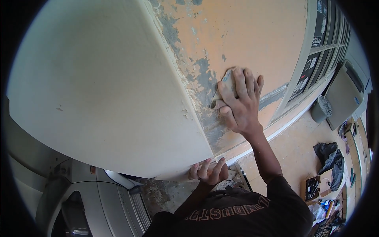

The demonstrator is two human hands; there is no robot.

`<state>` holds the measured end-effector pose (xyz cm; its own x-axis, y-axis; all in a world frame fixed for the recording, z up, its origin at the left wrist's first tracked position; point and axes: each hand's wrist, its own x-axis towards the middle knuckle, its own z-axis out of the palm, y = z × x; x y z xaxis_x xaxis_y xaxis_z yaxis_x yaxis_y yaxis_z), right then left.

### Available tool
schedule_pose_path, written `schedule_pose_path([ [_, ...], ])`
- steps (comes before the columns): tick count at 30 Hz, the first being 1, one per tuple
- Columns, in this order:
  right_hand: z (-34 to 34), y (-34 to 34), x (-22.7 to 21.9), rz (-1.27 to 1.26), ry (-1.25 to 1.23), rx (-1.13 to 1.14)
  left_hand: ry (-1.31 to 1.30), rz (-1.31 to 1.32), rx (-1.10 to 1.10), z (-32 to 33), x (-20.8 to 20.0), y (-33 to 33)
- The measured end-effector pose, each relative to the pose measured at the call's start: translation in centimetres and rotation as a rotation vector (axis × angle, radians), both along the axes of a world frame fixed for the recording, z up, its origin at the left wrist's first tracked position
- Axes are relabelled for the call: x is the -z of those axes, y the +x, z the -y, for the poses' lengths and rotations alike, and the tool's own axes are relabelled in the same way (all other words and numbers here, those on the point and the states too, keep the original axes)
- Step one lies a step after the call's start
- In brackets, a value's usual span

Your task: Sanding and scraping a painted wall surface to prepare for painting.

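My right hand (244, 94) presses a curled sheet of sandpaper (228, 85) against the orange wall (256, 35), fingers spread over it. The sheet's pale backing shows beside my index finger, and its lower end is rolled up by the thumb. Around it the paint is scraped away in grey patches (204, 73). Rough, flaking plaster runs along the corner where the orange wall meets a smooth white wall (110, 79). Lower down, my left hand (209, 172) rests its parted fingers at the bottom end of the white wall, holding nothing.
A silver car (102, 205) stands at lower left, near the white wall. To the right are a windowed frame (306, 75), a grey bucket (321, 109) and a large grey box-like appliance (347, 96). A black plastic bag (331, 164) and an open cardboard box (320, 185) lie on the tiles.
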<state>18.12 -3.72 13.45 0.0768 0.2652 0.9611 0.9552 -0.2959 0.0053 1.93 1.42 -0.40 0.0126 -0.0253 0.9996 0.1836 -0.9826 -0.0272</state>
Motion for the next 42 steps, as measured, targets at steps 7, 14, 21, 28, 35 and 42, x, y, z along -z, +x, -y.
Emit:
schedule_pose_path([
  [7,-1.5,-2.3,-13.8,-0.025,0.096,0.062,-0.130,-0.131,0.009,1.0,-0.2,-0.5],
  [14,-1.8,-2.5,4.0,-0.098,-0.107,0.076,-0.067,-0.074,-0.046,0.0,-0.7,-0.3],
  [21,-1.5,1.3,-12.5,0.160,0.210,0.147,-0.140,-0.088,0.042,0.9,-1.2,-1.6],
  [28,-2.3,-2.9,1.4,-0.204,-0.041,0.007,-0.138,-0.155,0.066,0.7,0.9,-2.1],
  [35,-1.0,-2.5,6.2,-0.233,-0.152,0.093,-0.079,-0.210,0.112,0.4,-0.4,-2.4],
  [42,-3.2,-2.9,-5.9,-0.135,0.123,-0.016,-0.114,-0.214,0.074,0.2,0.7,-2.5],
])
